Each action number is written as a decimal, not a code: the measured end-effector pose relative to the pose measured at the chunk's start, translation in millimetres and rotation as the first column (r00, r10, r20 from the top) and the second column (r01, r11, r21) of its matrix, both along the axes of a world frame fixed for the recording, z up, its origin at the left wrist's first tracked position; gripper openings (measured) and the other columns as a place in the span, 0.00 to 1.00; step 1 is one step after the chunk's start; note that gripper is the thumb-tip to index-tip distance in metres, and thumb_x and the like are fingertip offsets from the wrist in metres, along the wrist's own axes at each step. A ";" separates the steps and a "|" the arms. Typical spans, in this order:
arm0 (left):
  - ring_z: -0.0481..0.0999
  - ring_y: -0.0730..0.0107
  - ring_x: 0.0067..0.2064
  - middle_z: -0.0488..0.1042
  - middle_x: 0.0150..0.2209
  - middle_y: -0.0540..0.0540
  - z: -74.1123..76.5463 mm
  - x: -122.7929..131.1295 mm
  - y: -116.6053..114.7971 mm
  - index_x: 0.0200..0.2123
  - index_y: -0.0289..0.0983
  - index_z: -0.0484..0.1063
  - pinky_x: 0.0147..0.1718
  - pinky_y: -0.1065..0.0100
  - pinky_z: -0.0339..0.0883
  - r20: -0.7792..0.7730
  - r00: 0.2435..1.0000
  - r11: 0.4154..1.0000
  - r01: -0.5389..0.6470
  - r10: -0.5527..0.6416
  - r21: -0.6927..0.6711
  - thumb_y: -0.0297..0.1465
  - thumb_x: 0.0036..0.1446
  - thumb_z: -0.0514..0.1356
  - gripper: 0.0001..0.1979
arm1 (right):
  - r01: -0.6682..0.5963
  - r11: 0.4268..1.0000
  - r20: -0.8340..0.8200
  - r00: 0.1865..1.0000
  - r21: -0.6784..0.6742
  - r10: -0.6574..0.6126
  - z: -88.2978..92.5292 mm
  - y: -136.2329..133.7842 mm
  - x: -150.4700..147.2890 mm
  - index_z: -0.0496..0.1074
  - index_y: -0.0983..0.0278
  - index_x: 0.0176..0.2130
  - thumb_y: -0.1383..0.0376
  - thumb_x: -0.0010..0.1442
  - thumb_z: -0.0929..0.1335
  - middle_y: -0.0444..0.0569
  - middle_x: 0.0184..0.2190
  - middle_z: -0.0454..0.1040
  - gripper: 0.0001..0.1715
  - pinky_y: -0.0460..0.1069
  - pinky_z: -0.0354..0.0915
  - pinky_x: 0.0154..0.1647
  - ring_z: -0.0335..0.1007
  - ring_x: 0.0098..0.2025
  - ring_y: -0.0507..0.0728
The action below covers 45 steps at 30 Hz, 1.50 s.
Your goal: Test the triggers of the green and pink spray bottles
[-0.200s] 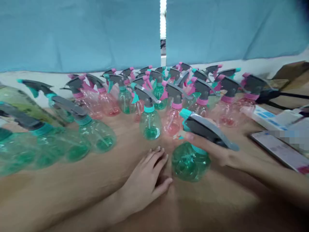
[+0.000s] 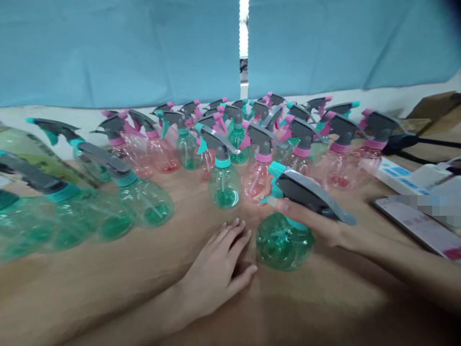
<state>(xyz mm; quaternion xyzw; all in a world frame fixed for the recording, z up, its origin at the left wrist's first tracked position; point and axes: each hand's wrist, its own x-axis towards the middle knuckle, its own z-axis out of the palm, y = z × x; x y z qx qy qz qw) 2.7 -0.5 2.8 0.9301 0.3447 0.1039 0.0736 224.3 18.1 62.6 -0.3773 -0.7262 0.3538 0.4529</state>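
spray head (image 2: 306,191) slightly further left, right fingers (image 2: 288,206) tight around it, left fingers (image 2: 234,231) flat beside green bottle (image 2: 283,244)

Spray bottles crowding a wooden table (image 2: 108,288) under a blue curtain (image 2: 118,48)

Pink and green bottles with grey trigger heads stand packed together at the back of the table; at the front of the cluster a green bottle (image 2: 224,185) stands just beside a pink bottle (image 2: 256,180). More green bottles (image 2: 144,202) stand in a row towards the left edge, with a yellowish bottle (image 2: 32,154) behind them. On the right lie a flat screen (image 2: 414,223), a white power strip (image 2: 399,175) and a black cable (image 2: 432,142), with a brown box (image 2: 432,105) behind. The curtain hangs in two panels with a bright gap (image 2: 244,29) between them
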 end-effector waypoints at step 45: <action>0.54 0.52 0.65 0.58 0.64 0.36 -2.7 -1.1 -0.1 0.63 0.33 0.56 0.60 0.50 0.54 0.026 1.000 1.000 0.006 -0.006 -0.011 0.39 0.66 0.54 0.27 | -0.085 0.996 -0.010 0.996 0.000 0.085 8.6 0.0 1.8 0.68 0.59 0.44 0.59 0.59 0.68 0.41 0.30 0.69 0.13 0.46 0.63 0.26 0.65 0.27 0.50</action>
